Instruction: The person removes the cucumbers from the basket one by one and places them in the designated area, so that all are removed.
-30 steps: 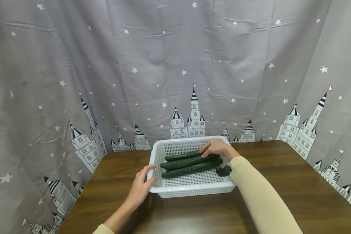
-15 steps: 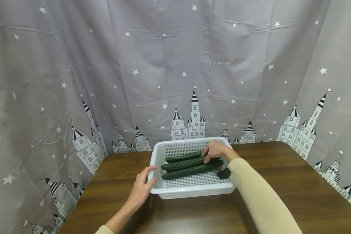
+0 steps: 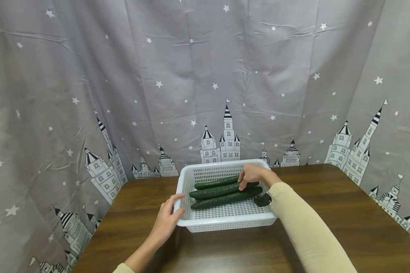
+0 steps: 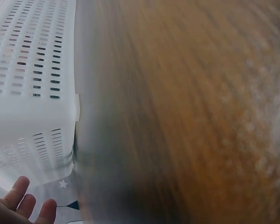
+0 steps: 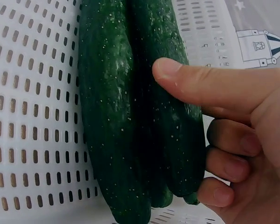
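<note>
Three dark green cucumbers lie side by side in a white perforated plastic basket. My right hand reaches into the basket's right half and grips the middle cucumber near its right end. In the right wrist view the thumb lies on that cucumber, with the other fingers curled along its far side. The front cucumber and the back cucumber lie beside it. My left hand rests on the basket's left rim with thumb and fingers spread; several loose fingertips show beside the basket wall in the left wrist view.
The basket stands on a brown wooden table. Behind it hangs a grey curtain printed with stars and castles. A small black device sits at the right wrist, inside the basket's right end.
My right hand's fingers have gone from stretched over the cucumbers to lowered and curled around the middle one. The left hand has stayed at the basket's left rim.
</note>
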`<state>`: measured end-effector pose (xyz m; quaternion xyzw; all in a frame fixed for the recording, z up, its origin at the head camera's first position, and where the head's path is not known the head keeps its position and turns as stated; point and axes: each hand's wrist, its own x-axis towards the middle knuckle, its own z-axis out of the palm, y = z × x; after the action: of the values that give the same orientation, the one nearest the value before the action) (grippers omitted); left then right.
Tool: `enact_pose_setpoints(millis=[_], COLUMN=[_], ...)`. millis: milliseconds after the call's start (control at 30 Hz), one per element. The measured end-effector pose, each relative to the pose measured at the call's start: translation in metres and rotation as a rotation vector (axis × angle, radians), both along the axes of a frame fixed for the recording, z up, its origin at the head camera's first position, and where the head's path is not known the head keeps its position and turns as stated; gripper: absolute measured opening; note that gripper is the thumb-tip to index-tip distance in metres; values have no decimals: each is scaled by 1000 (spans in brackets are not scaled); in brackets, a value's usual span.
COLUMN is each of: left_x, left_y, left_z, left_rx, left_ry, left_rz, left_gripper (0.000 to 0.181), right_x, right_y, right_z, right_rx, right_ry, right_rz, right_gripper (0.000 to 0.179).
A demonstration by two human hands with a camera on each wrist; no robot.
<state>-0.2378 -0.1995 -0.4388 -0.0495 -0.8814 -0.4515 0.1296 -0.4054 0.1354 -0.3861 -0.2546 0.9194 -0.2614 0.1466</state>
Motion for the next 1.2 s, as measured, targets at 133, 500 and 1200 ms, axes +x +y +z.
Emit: enact_pose_setpoints(millis=[133,500,1200], left_x=[-2,6,0], left_y=[1,-2,0], left_z=[1,-2,-1], left_rx=[-3,-14,8], left_ry=[-4,-25,-9], left_rz=[2,7,-17], left_gripper=[43,44,43], right_x=[2,6,7], right_y=[1,0,5], right_z=[2,-14,-19], right_rx=[-32,-81,-113], right_ry=[-5,-59,-104], right_rz=[-5,20,-72], right_gripper=[20,27,33])
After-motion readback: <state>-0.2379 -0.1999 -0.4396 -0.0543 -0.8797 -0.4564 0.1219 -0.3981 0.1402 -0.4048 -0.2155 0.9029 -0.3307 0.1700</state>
